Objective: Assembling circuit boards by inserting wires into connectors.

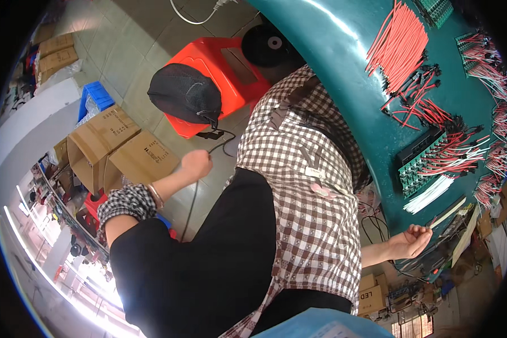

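Note:
My left hand point(197, 164) is closed around a thin black cord point(190, 211) to the left of my lap. The cord hangs below the fist and also runs up toward a black mesh-covered bundle point(185, 94) on a red plastic stool point(231, 73). At the table's near right edge, my right hand point(412, 242) has its fingers curled together. A thin pale strip point(448, 213) meets its fingertips; whether the fingers grip it is hard to see. Beyond that hand lie white wires point(429, 194) and a green circuit board panel point(419, 169) with red, black and white wires.
The green table point(355, 107) curves along my right, bearing a bundle of red wires point(400, 45) and more wired boards point(493, 73). Cardboard boxes point(104, 132) and a blue crate point(97, 96) stand on the left. A white cord point(194, 21) lies on the floor.

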Available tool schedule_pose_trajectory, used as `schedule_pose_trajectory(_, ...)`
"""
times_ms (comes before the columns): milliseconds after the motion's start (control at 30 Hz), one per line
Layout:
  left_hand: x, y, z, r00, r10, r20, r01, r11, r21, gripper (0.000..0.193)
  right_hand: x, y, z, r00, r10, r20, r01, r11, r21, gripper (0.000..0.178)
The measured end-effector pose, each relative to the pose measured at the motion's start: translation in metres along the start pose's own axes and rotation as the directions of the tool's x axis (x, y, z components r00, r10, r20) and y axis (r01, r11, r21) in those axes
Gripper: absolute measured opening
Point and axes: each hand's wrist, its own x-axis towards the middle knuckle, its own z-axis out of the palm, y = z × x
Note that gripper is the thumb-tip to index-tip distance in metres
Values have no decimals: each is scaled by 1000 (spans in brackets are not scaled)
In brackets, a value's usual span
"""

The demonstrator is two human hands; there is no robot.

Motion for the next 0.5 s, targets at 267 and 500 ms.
schedule_pose_trajectory(267,24,-23,-40,803,-159,575,-213,823,526,31,-6,5,6,998,-44,-46,40,996,-78,23)
schedule_pose_trajectory(500,26,44,-10,636,118,763,-331,934,131,35,-11,6,-20,997,-59,-45,60,998,21,23)
